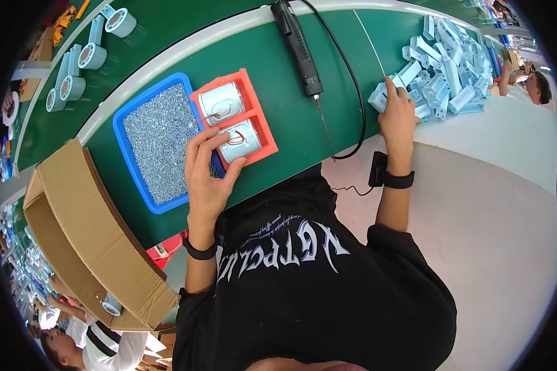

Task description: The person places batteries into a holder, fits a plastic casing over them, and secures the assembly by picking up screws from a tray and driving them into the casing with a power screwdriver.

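My left hand point(209, 172) curls over the lower of two white cylindrical parts with thin coloured wires point(242, 141), thumb at its near side and fingertips on its top. It sits in one compartment of an orange two-part tray point(267, 137). The second white cylinder point(221, 104) lies in the other compartment. At the right, my right hand point(397, 114) closes around a light blue plastic part point(378, 99) at the left edge of a pile of similar long parts point(447, 74). The palm hides part of its grip.
Beside the orange tray, a blue tray point(122, 133) holds many small metal screws. A black electric screwdriver point(298, 51) with a cable lies between my hands. An open cardboard box point(99, 229) stands at left. Several round parts with handles point(93, 55) rest beyond the white rail.
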Tool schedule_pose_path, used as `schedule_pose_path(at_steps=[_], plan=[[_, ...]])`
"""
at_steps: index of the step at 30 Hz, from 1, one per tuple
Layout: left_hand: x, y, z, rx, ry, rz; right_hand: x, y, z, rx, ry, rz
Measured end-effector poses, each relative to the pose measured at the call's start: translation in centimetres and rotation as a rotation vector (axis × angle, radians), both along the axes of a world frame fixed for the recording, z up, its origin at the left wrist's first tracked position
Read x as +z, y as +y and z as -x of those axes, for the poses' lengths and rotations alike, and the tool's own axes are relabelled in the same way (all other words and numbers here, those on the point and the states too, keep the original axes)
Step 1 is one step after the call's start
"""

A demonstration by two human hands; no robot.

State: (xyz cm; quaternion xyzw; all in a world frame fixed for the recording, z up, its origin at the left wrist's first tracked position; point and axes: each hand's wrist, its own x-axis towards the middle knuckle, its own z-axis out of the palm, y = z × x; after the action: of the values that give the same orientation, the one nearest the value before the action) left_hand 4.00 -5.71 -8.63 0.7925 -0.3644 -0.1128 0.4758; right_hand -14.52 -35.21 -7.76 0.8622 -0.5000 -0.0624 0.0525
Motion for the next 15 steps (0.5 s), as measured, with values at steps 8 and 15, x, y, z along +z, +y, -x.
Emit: schedule_pose_path(at_steps=[8,15], plan=[[0.1,0.1,-0.5,-0.018,0.072,0.003,-0.5,-2.4,-3.4,0.192,-0.158,0.067],[1.8,-0.4,-0.1,-0.054,-0.019,-0.058,-0.1,-5.6,-7.9,0.309,-0.314,0.017]])
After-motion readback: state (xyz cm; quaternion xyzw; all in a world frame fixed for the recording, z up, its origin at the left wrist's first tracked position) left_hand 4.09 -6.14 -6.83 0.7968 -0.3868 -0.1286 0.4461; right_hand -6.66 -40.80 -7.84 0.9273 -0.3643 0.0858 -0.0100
